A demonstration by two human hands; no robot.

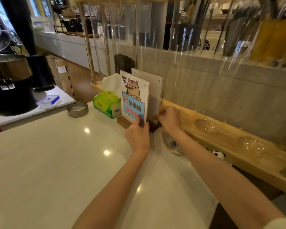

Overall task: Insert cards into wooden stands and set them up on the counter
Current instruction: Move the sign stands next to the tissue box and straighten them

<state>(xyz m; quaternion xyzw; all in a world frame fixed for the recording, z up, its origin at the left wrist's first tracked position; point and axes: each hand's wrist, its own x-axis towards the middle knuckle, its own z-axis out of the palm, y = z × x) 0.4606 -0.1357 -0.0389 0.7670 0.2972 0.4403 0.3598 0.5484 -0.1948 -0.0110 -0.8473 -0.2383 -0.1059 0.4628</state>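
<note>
Currently L hand [137, 135] pinches tiger card [134, 96] lower edge; R hand [169, 118] pinches plain card [153, 90] edge. Both upright in wooden stands [153, 127] on counter [56, 162], by tissue box [106, 103]. Risk: uneven push tips card/stand.

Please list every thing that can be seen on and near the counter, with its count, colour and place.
tiger card: 1, white with orange tiger and blue sign, upright at counter's back
plain card: 1, grey-white, upright behind tiger card
wooden stands: 2 seem visible, brown, under the cards
tissue box: 1, green, left of cards
ashtray: 1, metal grey, left of tissue box
lidded box: 1, clear with blue, side table at left
counter: 1, white
wooden ledge: 1, light wood, right
left hand: 1, grips tiger card's lower edge
right hand: 1, pinches plain card's edge
</note>
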